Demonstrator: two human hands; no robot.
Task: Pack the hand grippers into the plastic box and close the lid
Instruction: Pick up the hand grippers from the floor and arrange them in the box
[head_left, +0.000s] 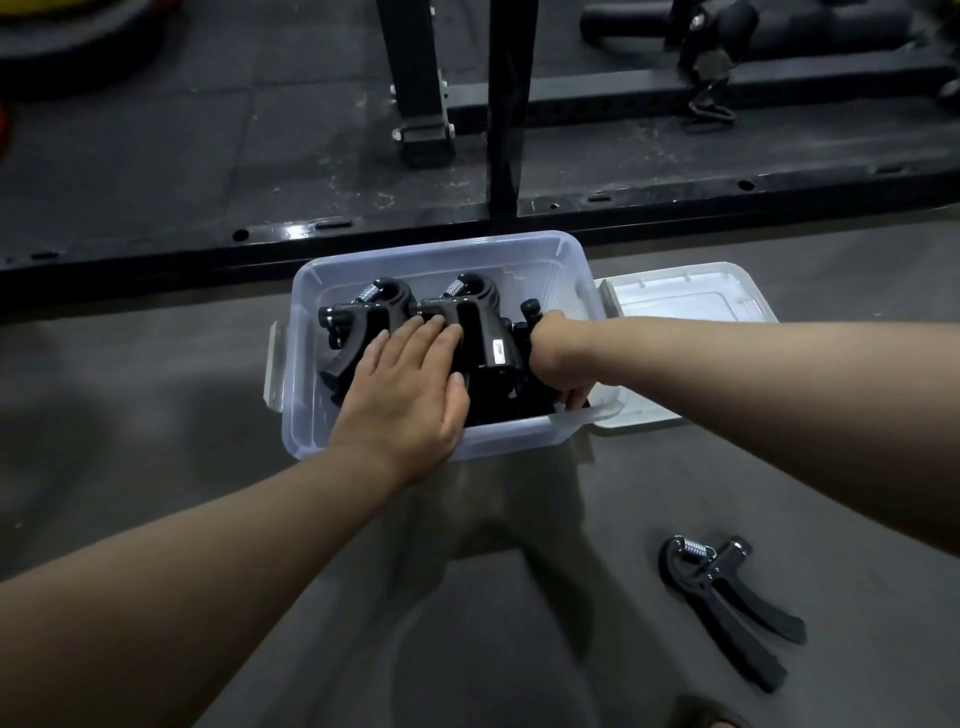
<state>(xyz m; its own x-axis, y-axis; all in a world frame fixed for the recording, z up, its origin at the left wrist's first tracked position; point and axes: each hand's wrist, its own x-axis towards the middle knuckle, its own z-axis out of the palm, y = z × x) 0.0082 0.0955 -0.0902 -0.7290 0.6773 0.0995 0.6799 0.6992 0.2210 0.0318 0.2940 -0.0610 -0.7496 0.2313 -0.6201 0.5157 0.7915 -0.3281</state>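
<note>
A clear plastic box (545, 254) stands open on the grey floor with several black hand grippers (483, 332) packed upright inside. My left hand (410, 389) lies flat on the grippers, fingers straight, pressing on them. My right hand (561, 358) reaches down into the box's right side, fingers curled round a black hand gripper (530, 317) there; most of those fingers are hidden. The box's lid (685, 296) lies flat on the floor just right of the box. One more black hand gripper (727, 597) lies on the floor at the lower right.
A black steel rack base (363, 234) runs across the floor right behind the box, with an upright post (509, 104) rising from it. Dark rubber mats and gym gear lie further back. Grey floor spreads around the box.
</note>
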